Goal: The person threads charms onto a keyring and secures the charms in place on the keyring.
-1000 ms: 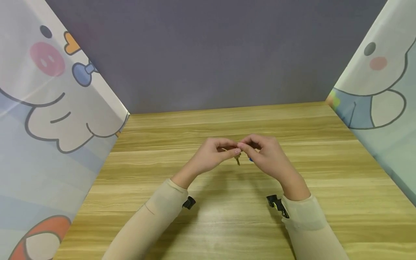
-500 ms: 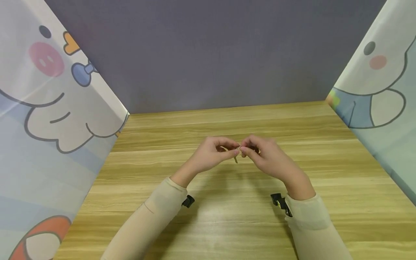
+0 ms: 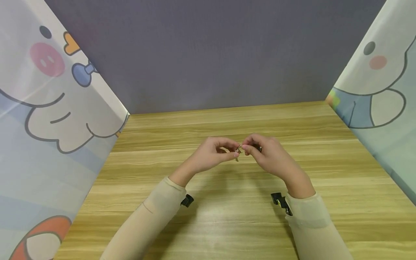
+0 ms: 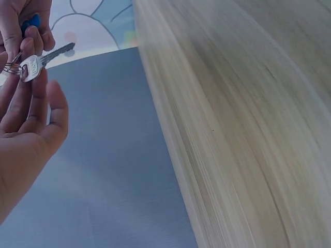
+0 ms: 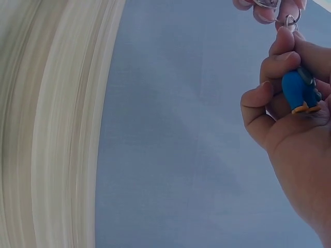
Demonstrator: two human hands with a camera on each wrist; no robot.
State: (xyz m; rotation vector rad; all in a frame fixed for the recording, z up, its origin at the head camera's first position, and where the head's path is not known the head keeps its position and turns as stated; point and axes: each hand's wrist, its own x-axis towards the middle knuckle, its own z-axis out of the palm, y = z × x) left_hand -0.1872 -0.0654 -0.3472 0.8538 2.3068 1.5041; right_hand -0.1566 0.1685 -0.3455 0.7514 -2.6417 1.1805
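In the head view my left hand (image 3: 211, 154) and right hand (image 3: 271, 155) meet fingertip to fingertip above the table, with a metal key ring (image 3: 239, 147) between them. The left thumb and fingers pinch a silver key (image 4: 33, 67) close to the ring, and its toothed blade sticks out past the fingers in the left wrist view. A keychain with a blue figurine (image 5: 297, 90) hangs from the right hand's side, lying against the curled fingers and palm. The right thumb and index finger pinch the ring end of the keychain (image 5: 291, 22). Fingers hide part of the ring.
A wood-grain table (image 3: 214, 216) lies below both hands. Behind it rises a grey panel (image 3: 224, 54). Cartoon-printed panels stand at the left (image 3: 65, 119) and right (image 3: 383, 108). A black wrist-worn device (image 3: 281, 203) shows at the right cuff.
The right hand has drawn slightly right, so a small gap now shows the ring between the fingertips. The blue part has gone from the head view. The left hand has barely moved.
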